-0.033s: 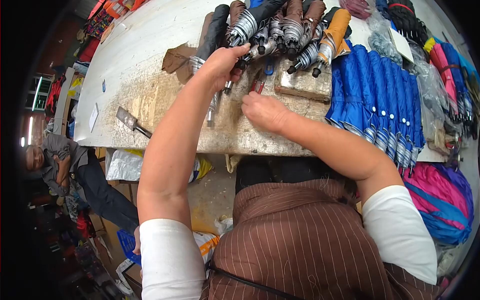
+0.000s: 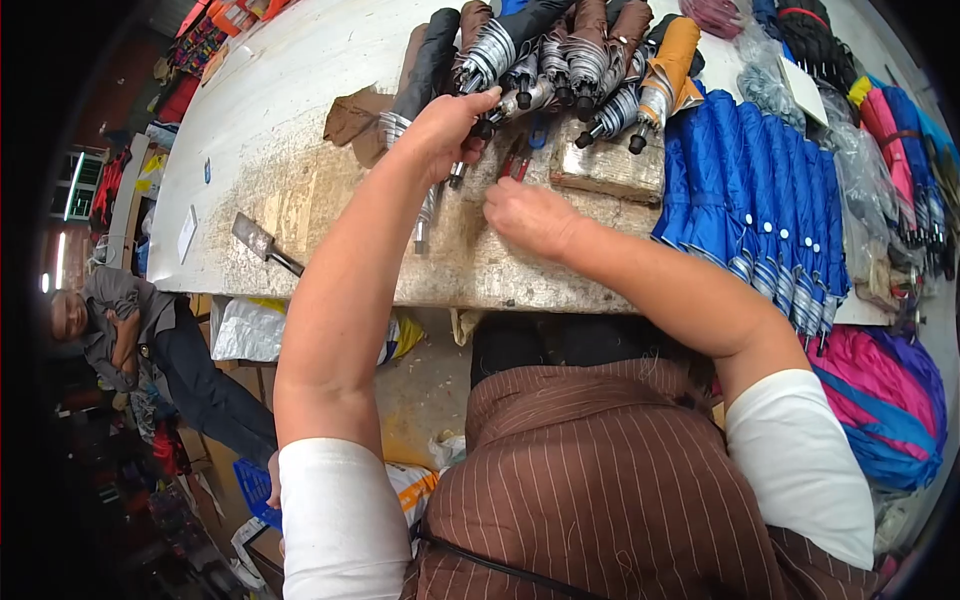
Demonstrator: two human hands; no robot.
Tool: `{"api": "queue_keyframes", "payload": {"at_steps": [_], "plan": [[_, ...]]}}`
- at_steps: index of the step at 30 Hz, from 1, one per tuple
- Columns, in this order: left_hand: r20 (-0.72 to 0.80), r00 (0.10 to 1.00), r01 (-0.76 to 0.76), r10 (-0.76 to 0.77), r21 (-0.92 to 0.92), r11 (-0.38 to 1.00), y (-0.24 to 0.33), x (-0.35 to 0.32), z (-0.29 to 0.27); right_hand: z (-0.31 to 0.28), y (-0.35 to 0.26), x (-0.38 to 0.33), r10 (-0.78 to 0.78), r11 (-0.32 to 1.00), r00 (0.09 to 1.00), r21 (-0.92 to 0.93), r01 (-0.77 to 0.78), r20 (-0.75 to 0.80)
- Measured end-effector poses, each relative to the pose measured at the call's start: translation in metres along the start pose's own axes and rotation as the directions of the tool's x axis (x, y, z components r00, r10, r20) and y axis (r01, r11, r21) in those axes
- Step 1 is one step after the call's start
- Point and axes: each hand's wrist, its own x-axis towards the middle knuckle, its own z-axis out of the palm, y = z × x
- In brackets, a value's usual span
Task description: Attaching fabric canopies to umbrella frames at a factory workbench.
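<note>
Silver-lined folded umbrellas (image 2: 490, 55) lie bunched on the desk (image 2: 280, 90). The left hand (image 2: 443, 132) rests among their ends; the right hand (image 2: 530, 215), apart from it, curls at a red-handled tool (image 2: 514, 167); neither grip can be told. Step, apparently: handling one end; the next move calls for steadiness.

Whether the right hand (image 2: 533, 217) holds anything is hidden beneath it. Behind the left hand (image 2: 448, 132), parts of the umbrellas (image 2: 585, 58) are hidden; the top edge cuts some short.
</note>
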Motion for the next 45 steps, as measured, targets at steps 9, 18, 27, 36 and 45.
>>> {"api": "queue_keyframes", "payload": {"at_steps": [9, 18, 27, 36, 45], "plan": [[0.008, 1.0, -0.03, 0.029, 0.052, 0.998, 0.008, 0.007, -0.008, -0.019, -0.02, 0.005, -0.189, 0.973, 0.982, 0.129, 0.191, -0.029], [0.039, 0.998, -0.062, 0.058, 0.129, 0.99, 0.029, 0.0, -0.011, -0.059, -0.023, 0.004, -0.09, 0.968, 0.952, 0.2, 0.153, -0.293], [0.021, 0.998, -0.054, 0.052, 0.148, 0.987, 0.028, -0.002, -0.013, -0.069, -0.056, -0.016, -0.183, 0.916, 0.929, 0.288, 0.28, -0.321], [0.013, 0.998, -0.057, 0.056, 0.163, 0.985, 0.03, -0.002, -0.011, 0.001, 0.043, 0.014, -0.03, 0.961, 0.965, -0.274, -0.044, -0.259], [0.029, 0.998, -0.055, 0.051, 0.191, 0.98, 0.036, 0.003, -0.017, 0.002, 0.044, 0.024, 0.068, 0.979, 0.996, -0.189, -0.079, -0.064]]}}
